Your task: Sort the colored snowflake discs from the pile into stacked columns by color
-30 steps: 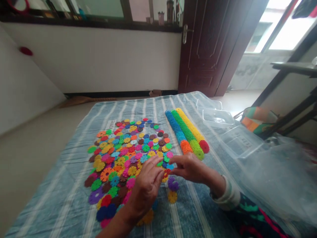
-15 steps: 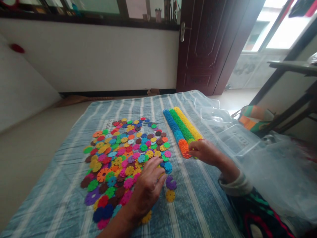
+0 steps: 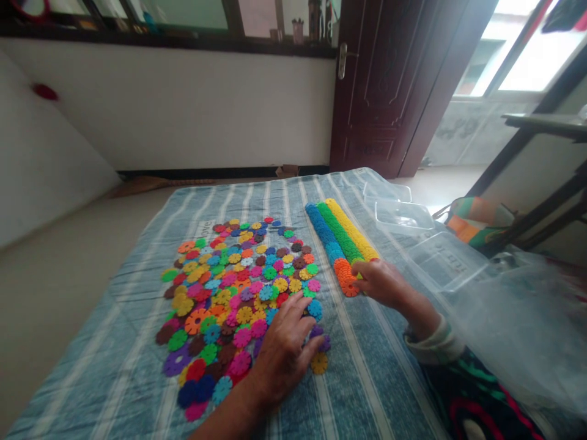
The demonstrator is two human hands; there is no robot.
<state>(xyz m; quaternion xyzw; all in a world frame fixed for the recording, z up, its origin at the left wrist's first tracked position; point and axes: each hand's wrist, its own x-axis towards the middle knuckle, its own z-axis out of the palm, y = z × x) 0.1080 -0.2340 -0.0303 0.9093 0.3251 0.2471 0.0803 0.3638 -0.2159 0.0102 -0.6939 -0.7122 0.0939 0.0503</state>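
A wide pile of colourful notched plastic discs (image 3: 243, 315) lies loose on the cloth. My left hand (image 3: 287, 339) rests over its right edge, fingers stretched and thumb apart, partly covering a purple disc (image 3: 324, 342). Below the thumb lies a yellow disc (image 3: 320, 363). To the right, discs are lined up in three overlapping rows: a blue row (image 3: 321, 226) ending in orange discs (image 3: 346, 278), a green row (image 3: 339, 231) and a yellow row (image 3: 353, 229). At the near end of these rows is my right hand (image 3: 383, 282), fingers pinched together; what they hold is hidden.
A striped blue-grey cloth (image 3: 110, 360) covers the surface. Clear plastic boxes (image 3: 403, 217), a clear lid (image 3: 447, 260) and a clear plastic bag (image 3: 518, 324) lie along the right side. Behind stand a white wall (image 3: 206, 110) and a dark red door (image 3: 380, 91).
My left hand has shifted slightly right, its thumb now reaching over the purple disc. My right hand stays at the near end of the rows. The whole view has shifted slightly.
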